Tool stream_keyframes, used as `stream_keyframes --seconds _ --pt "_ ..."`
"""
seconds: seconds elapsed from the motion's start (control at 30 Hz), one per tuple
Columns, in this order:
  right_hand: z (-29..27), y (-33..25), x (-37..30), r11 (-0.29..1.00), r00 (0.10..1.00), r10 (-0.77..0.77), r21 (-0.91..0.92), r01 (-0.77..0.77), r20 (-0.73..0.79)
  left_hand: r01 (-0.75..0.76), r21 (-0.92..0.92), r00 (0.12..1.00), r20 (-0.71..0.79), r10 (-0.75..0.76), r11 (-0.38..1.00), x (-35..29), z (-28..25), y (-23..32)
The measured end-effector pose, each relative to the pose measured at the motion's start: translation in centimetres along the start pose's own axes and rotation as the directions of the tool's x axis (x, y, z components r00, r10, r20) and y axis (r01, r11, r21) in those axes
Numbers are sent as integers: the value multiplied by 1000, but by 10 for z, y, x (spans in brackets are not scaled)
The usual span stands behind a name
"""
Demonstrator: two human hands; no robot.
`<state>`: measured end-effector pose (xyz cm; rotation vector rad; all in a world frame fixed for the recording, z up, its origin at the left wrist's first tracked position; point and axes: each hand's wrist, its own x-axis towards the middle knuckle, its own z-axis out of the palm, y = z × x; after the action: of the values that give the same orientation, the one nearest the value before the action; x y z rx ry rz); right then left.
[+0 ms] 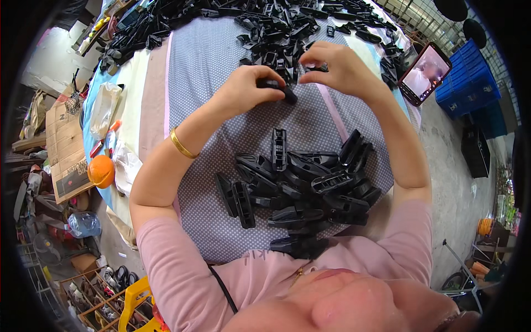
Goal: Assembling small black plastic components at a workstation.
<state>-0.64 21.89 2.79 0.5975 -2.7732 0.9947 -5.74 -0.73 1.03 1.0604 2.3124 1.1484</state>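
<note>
My left hand (246, 91) is closed around a black plastic part (289, 95), with thumb and fingertips along its sides. To its right, my right hand (340, 69) is bent with thumb and fingers curled about a small black piece (318, 67); its shape is mostly hidden. Both hands hover over the near edge of a large heap of black plastic parts (271, 27). Closer to my body lies a second pile of long, slotted black plastic parts (298, 182), several of them overlapping.
Grey dotted cloth (204, 72) covers the table. A phone (425, 74) with a lit screen stands at the right edge, near blue crates (467, 80). An orange (101, 171) and plastic bags (126, 166) sit at the left edge. Beyond is a cardboard box (66, 144).
</note>
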Motion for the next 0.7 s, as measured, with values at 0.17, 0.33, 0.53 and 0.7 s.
stream_keyframes --seconds 0.17,0.33,0.53,0.7 --pt "0 18 -3 910 999 12 -414 5 38 -218 410 952 -110 285 886 -9 13 2" --pt "11 26 1 937 972 -220 -296 187 -81 -81 619 982 -86 170 781 -23 27 37" --pt "28 1 4 992 1000 7 129 -6 -14 -45 653 984 -102 147 756 -26 27 24" --pt "37 4 4 886 998 64 462 -46 -23 -150 568 985 13 174 809 -19 5 13"
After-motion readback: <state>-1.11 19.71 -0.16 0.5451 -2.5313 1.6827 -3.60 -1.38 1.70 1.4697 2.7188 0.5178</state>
